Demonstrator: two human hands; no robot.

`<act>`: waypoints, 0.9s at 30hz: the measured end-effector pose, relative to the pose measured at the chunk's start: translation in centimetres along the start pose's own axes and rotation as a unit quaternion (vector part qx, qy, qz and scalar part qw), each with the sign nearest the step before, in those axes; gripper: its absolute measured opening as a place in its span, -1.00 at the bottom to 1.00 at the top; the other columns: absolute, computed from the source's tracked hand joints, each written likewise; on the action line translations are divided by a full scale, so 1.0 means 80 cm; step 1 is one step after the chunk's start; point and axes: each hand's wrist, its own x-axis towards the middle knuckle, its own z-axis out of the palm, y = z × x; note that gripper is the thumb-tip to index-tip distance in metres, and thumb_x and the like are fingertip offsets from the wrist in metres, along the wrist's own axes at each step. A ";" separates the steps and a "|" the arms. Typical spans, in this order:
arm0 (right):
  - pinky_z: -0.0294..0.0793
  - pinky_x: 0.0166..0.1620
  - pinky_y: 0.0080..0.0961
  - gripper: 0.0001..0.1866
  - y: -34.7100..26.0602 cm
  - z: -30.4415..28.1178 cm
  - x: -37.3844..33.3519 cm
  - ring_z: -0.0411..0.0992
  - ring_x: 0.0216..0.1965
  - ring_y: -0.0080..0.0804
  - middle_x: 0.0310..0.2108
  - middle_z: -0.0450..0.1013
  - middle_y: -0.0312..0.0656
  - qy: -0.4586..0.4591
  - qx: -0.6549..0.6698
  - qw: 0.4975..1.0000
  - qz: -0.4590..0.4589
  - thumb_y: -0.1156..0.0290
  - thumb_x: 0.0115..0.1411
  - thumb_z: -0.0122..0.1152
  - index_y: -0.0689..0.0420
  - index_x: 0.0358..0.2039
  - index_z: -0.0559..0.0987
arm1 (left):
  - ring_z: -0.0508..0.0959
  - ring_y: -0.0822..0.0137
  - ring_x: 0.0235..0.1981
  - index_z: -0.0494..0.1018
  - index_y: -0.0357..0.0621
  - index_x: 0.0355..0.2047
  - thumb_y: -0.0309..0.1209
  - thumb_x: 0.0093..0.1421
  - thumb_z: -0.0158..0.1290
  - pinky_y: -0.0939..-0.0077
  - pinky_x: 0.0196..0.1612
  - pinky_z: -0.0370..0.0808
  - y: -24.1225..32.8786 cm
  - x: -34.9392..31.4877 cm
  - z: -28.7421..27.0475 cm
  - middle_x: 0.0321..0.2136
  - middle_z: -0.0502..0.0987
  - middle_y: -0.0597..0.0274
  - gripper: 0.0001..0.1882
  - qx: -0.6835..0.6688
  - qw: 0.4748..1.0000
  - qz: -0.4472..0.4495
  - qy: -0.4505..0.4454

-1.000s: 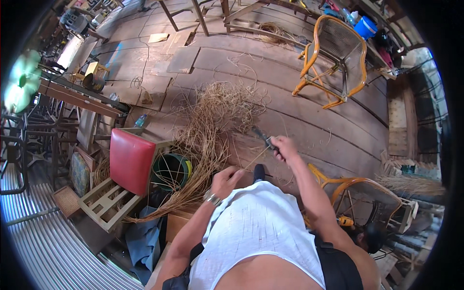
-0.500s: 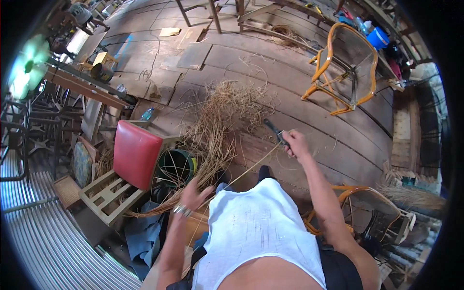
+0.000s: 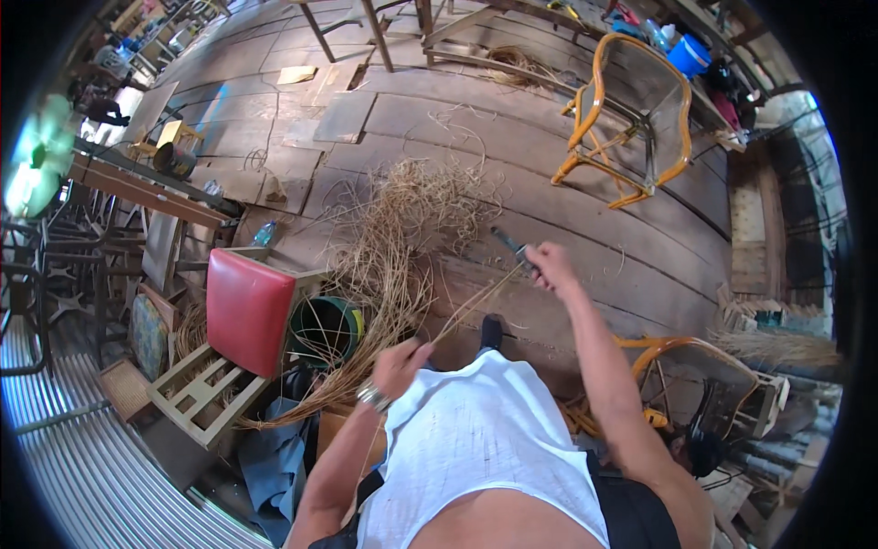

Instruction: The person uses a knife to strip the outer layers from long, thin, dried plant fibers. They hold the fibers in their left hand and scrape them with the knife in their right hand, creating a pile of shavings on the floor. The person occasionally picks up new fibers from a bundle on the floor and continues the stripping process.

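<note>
A pale cane strand [image 3: 476,300] runs slantwise between my two hands in front of my white shirt. My left hand [image 3: 399,368], with a metal watch band on the wrist, is closed on its lower end. My right hand [image 3: 551,267] is closed around a dark, narrow hand tool [image 3: 508,242], whose exact kind I cannot make out. The strand's upper end meets the tool at my right fingers. A tangled heap of cane strands [image 3: 412,206] lies on the floor beyond, trailing down past my left hand. A dark green bucket [image 3: 326,331] stands left of that hand.
Left of the bucket is a chair with a red padded cushion [image 3: 247,311]. A cane-framed armchair [image 3: 631,119] stands at the far right, another cane frame [image 3: 658,352] by my right elbow. Corrugated metal sheet [image 3: 82,439] lies at the lower left. The floor is planked.
My left hand has moved up and right and closed on the cane strand; its fingers were spread before. My right hand with the tool stays about where it was. The view has shifted slightly.
</note>
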 end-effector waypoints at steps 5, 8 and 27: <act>0.09 -0.81 -0.65 -0.66 -0.002 -0.119 0.033 0.22 -0.84 -0.64 -0.75 0.35 -0.30 0.118 0.032 0.992 -0.003 0.09 0.22 0.15 0.09 -0.50 0.44 | 0.48 0.21 -0.56 0.47 -0.24 -0.48 -0.24 0.22 0.05 0.36 -0.47 0.37 -0.124 -0.192 -0.129 -0.60 0.47 0.01 -0.71 0.144 0.983 -0.112 0.004; 0.07 -0.81 -0.66 -0.65 0.002 -0.102 0.022 0.22 -0.83 -0.64 -0.73 0.35 -0.31 0.078 0.012 0.997 0.010 0.08 0.23 0.15 0.09 -0.50 0.42 | 0.56 0.10 -0.33 0.47 -0.24 -0.24 -0.18 0.19 0.09 0.28 -0.28 0.45 -0.210 -0.228 -0.121 -0.39 0.53 -0.10 -0.67 0.178 0.973 -0.147 0.029; 0.11 -0.81 -0.62 -0.66 0.060 0.045 -0.037 0.21 -0.84 -0.60 -0.74 0.35 -0.28 0.007 0.122 0.989 0.086 0.14 0.21 0.17 0.13 -0.53 0.43 | 0.41 0.25 -0.67 0.44 -0.21 -0.55 -0.17 0.27 -0.01 0.35 -0.55 0.32 0.004 0.094 0.106 -0.70 0.40 0.03 -0.62 -0.040 0.995 0.087 -0.023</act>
